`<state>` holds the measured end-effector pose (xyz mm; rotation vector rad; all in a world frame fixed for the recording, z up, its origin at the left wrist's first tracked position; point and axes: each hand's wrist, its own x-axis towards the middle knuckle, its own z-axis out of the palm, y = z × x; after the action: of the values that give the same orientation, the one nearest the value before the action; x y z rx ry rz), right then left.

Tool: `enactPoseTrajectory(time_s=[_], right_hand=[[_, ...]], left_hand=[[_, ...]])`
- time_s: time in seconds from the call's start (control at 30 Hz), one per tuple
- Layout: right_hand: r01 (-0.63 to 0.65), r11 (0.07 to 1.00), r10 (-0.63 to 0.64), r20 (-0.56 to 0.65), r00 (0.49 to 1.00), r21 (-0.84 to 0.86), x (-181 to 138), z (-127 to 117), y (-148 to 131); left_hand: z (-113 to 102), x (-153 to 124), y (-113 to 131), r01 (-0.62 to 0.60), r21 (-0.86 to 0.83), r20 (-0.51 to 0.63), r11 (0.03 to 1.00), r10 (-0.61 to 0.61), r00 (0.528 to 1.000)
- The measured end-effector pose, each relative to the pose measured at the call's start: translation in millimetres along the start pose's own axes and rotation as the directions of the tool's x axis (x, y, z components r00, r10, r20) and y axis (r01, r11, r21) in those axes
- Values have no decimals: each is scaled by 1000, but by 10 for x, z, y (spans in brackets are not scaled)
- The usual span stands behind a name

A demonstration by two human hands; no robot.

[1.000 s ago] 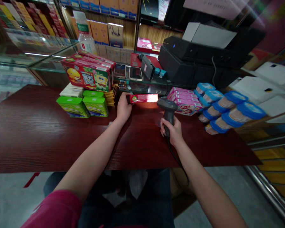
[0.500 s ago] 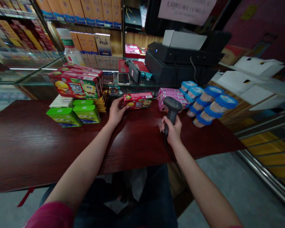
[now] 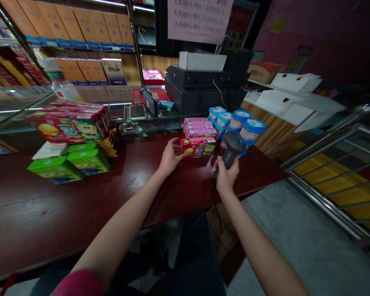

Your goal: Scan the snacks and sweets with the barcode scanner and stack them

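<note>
My left hand (image 3: 170, 158) grips the left end of a small red snack box (image 3: 198, 147), thumb at its front and fingers at its back edge. The box stands on the dark wooden counter (image 3: 135, 185), in front of a stack of pink boxes (image 3: 200, 126). In my right hand (image 3: 226, 174) is a black barcode scanner (image 3: 233, 144), fingers wrapped round its handle and head raised. Its cord hangs down past the counter edge. Behind the scanner, blue-lidded tubs (image 3: 239, 119) are stacked, partly hidden by it.
On the left stand piled red boxes (image 3: 64, 125), green-lidded packs (image 3: 88, 159), gold packets (image 3: 110, 144) and a bottle (image 3: 61, 84). Phones (image 3: 137, 112) and a black cash drawer (image 3: 200, 93) sit behind on the glass case. A metal rack (image 3: 323, 197) stands at the right.
My left hand has slid the red box rightwards, to the front of the pink boxes. The scanner now sits closer to the tubs. The camera view has turned to the right.
</note>
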<state>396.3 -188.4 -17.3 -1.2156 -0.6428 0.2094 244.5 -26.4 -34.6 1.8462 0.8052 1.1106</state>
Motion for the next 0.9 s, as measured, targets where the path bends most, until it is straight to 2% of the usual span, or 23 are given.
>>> enactPoseTrajectory(time_s=[0.1, 0.2, 0.4, 0.6, 0.7, 0.77, 0.83, 0.9], right_hand=[[10, 1000, -9, 54, 999, -10, -12, 31, 17], [5, 1000, -4, 88, 996, -10, -8, 54, 0], [-42, 998, 40, 53, 998, 37, 2, 89, -51], [-41, 999, 40, 41, 998, 27, 7, 106, -53], [-36, 999, 34, 48, 998, 41, 16, 89, -61], [-56, 996, 50, 89, 995, 67, 11, 77, -78], [-96, 990, 76, 190, 979, 99, -13, 95, -97], [-143, 984, 103, 306, 946, 110, -66, 174, -113]], left_hand=[[267, 109, 7, -5, 119, -59, 993, 12, 998], [423, 163, 28, -47, 247, -45, 968, 60, 997], [568, 217, 131, -4, 361, -22, 933, 12, 1000], [641, 211, 150, 0, 369, -3, 929, 1, 1000], [540, 139, 142, -18, 337, 9, 941, 16, 1000], [362, 68, 141, -55, 359, -3, 932, 60, 998], [83, -15, 144, -116, 443, -39, 889, 149, 988], [-280, -109, 156, -182, 557, -89, 810, 277, 957]])
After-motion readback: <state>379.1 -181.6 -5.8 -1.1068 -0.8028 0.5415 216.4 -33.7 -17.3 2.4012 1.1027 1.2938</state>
